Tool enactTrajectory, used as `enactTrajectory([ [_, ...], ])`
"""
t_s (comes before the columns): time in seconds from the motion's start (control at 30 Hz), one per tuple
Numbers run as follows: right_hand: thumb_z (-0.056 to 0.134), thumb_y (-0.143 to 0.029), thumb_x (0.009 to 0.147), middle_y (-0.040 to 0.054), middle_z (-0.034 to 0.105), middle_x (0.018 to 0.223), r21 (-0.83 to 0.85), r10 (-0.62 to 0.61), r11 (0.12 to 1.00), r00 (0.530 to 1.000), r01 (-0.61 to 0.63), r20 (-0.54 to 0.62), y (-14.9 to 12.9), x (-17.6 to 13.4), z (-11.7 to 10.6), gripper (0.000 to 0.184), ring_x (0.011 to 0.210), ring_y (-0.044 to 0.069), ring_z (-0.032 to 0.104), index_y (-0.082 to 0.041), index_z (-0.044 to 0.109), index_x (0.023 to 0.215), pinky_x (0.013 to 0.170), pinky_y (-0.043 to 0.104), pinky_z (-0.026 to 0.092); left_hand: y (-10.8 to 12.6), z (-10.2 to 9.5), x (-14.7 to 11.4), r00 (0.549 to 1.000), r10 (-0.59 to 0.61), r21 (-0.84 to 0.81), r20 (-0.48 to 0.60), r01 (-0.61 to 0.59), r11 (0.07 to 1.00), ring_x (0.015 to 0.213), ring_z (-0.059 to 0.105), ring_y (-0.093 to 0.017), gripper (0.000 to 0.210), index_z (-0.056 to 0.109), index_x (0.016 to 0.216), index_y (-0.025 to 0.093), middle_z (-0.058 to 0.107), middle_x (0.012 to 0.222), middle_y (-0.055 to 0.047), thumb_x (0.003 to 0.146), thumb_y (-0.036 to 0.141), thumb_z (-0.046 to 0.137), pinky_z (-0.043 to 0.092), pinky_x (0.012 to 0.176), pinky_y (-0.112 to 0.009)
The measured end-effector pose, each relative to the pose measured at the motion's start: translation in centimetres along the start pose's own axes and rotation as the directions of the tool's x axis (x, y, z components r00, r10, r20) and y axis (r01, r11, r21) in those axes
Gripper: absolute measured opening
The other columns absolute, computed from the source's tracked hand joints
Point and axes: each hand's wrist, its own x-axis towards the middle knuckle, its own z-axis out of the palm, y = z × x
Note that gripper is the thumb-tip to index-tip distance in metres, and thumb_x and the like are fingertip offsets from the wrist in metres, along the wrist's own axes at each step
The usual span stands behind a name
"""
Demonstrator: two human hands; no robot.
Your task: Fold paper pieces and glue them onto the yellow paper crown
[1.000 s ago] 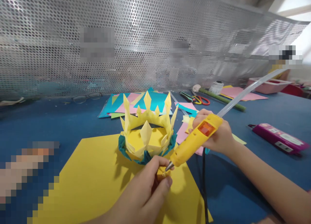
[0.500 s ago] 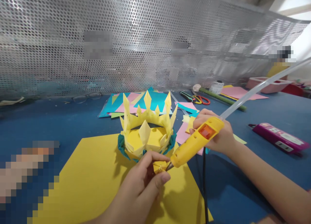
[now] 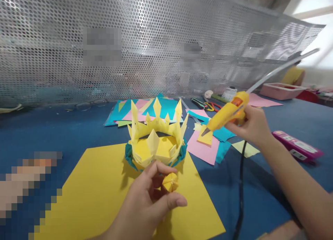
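Between the fingers of my left hand [image 3: 148, 196] is a small folded yellow paper piece [image 3: 170, 182], with what looks like a dab of glue at its middle. My right hand [image 3: 256, 125] grips a yellow hot glue gun [image 3: 229, 109] by its handle. The gun's nozzle points down and left, over paper scraps, and a clear glue stick [image 3: 282, 69] juts from its back. Just beyond my left hand stands a pale yellow paper crown [image 3: 153, 144] with pointed tips and teal paper around its base. Under the crown lies a large yellow sheet [image 3: 104, 191].
Pink paper [image 3: 204, 151] and teal scraps lie right of the crown; stacked coloured sheets [image 3: 161, 109] are behind it. Scissors [image 3: 215, 107], a purple case [image 3: 298, 146] and a pink basket [image 3: 281, 90] are rightward. The gun's black cord [image 3: 241, 188] hangs down. Perforated metal [image 3: 145, 45] closes the back.
My right hand has pulled the glue gun away from the yellow paper piece, up and to the right. My left hand still holds the piece, now turned a little, with the thumb lower.
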Motion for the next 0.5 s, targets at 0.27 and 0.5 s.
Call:
enactTrajectory([
  [0.27, 0.061, -0.033, 0.099, 0.0047, 0.068, 0.106, -0.114, 0.138, 0.983, 0.989, -0.142, -0.043, 7.0, -2.1, 0.0, 0.018, 0.083, 0.016, 0.068, -0.02, 0.066, 0.11, 0.07, 0.029, 0.058, 0.4, 0.3, -0.3, 1.0, -0.008, -0.02, -0.029, 0.007, 1.0, 0.062, 0.045, -0.01, 0.036, 0.059, 0.087, 0.023, 0.057, 0.071, 0.007, 0.068, 0.033, 0.088, 0.038, 0.057, -0.021],
  [0.5, 0.061, -0.034, 0.099, 0.0066, 0.066, 0.118, -0.148, 0.109, 0.981, 0.989, -0.123, -0.099, 7.4, -2.5, 0.4, 0.025, 0.098, 0.022, 0.068, -0.018, 0.065, 0.117, 0.081, 0.037, 0.058, 0.0, 0.1, -0.5, 1.0, 0.012, -0.008, -0.023, -0.012, 1.0, 0.068, 0.05, -0.013, 0.037, 0.061, 0.089, 0.024, 0.061, 0.076, 0.004, 0.067, 0.034, 0.089, 0.041, 0.061, -0.024],
])
